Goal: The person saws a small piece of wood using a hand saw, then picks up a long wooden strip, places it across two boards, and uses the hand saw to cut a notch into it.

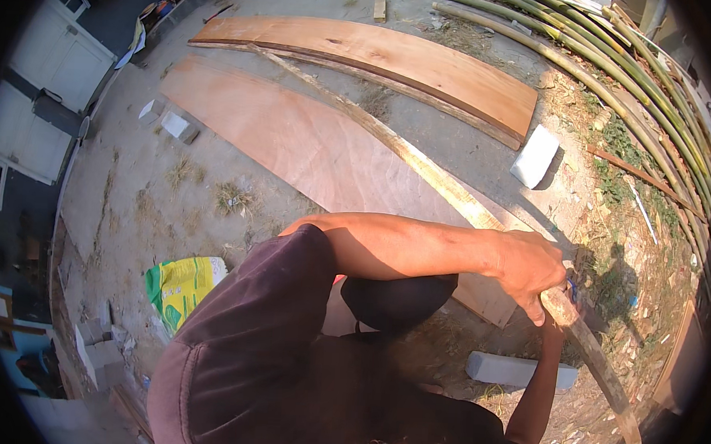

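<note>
A long, narrow wooden strip (430, 174) runs slantwise from the far left to the near right, crossing over a flat reddish plywood sheet (295, 142). My left arm reaches across to the right, and my left hand (526, 267) is closed round the strip with its fingers wrapped over it. Up from below comes my right forearm (538, 384) beside the strip. The right hand is mostly hidden behind the strip and the left hand, so its fingers do not show. A small bit of blue (571, 288) peeks out there, too little to name.
Wide brown boards (380, 50) lie beyond the sheet, with a white block (535, 157) at their right end. Another pale block (520, 370) lies near my right arm. Bamboo poles (613, 63) stretch along the far right. A yellow-green sack (187, 289) sits at left.
</note>
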Available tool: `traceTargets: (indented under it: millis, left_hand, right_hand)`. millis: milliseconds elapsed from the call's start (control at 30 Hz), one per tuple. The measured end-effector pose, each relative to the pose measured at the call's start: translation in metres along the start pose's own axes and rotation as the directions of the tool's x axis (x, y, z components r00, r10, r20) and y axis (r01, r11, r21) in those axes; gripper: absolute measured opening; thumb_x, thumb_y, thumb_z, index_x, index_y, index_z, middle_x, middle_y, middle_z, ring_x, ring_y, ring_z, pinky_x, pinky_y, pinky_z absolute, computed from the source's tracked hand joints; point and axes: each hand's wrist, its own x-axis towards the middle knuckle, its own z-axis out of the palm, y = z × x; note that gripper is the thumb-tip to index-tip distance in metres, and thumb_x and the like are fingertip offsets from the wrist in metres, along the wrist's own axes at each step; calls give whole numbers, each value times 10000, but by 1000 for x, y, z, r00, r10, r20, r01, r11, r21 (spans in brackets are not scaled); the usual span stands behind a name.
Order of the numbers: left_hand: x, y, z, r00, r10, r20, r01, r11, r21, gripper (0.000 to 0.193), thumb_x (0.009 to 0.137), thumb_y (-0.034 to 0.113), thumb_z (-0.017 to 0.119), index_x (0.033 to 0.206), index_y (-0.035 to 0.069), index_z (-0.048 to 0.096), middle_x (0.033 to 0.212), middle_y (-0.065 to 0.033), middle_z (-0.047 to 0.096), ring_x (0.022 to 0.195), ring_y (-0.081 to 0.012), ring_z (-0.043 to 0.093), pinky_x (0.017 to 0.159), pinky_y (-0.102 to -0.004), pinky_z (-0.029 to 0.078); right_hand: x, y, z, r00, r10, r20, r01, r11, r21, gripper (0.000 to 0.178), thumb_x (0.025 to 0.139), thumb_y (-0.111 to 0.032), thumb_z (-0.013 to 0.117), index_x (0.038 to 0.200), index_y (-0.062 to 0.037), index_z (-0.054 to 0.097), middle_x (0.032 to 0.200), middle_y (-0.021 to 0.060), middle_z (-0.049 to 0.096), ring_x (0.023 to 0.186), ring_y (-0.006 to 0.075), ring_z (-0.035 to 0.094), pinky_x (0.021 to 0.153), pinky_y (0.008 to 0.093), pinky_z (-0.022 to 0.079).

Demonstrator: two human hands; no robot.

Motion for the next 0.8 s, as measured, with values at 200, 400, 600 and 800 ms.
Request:
traceTargets:
  millis: [200,400,600,800]
  left_hand:
    - [11,18,-17,1000,-11,-14,12,998,59,676,841,624,693,942,-44,716,699,-224,670,765,-435,685,682,-492,550]
    - [8,-5,3,985,-106,-138,113,993,42,726,814,668,698,968,-41,716,565,-194,567,660,-400,656,654,-486,523]
    - [26,0,12,967,-104,-231,121,991,63,699,792,647,744,1009,-18,738,538,-136,509,592,-333,614,650,-446,502]
    - [23,-6,5,965,-124,-233,145,986,78,589,792,570,790,965,8,750,531,-116,501,525,-268,538,584,-418,451]
  right_hand:
    - [-110,4,-103,748,659,-81,-662,733,-156,447,837,-388,695,1138,-60,661,971,142,718,964,366,640,952,532,448]
    - [-262,16,-71,393,912,-116,-873,330,-358,578,843,-411,645,1355,-144,623,947,187,742,996,354,628,963,471,440]
    - [-365,-24,-25,2,993,117,-910,51,-413,783,877,-549,639,1408,2,474,1271,204,634,1217,371,545,1058,523,370]
    - [-211,-78,3,96,986,135,-897,27,441,1116,817,-636,735,1540,62,250,1504,358,348,1423,500,321,1154,544,323]
